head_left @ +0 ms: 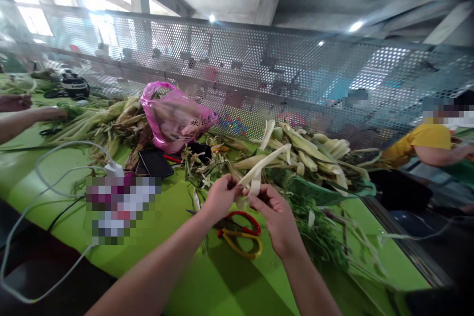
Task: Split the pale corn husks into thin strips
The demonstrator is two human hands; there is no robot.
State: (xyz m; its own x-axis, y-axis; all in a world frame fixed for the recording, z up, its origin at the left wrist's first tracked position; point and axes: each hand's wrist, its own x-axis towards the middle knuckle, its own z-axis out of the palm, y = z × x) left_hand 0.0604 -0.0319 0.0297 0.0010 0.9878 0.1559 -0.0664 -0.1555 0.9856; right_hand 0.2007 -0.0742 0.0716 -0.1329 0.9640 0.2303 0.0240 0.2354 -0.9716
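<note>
Between my two hands is a pale strip of corn husk (263, 162), folded over near my fingertips, its long end pointing up and to the right. My left hand (224, 196) pinches the strip from the left. From the right, my right hand (273, 212) grips its lower part with thumb and fingers. Just below them, scissors (242, 246) with one red and one yellow handle loop lie on the green table (237, 289), their blades partly behind my left wrist. A green basket (333, 190) heaped with dry corn husks (311, 150) stands beyond my right hand.
A pink plastic bag (166, 123), a dark phone (156, 163) and a power strip with white cables (64, 145) lie to the left. Green leafy sprigs (322, 237) spread at right. A perforated metal screen (237, 69) runs behind. Other people's arms show at both sides.
</note>
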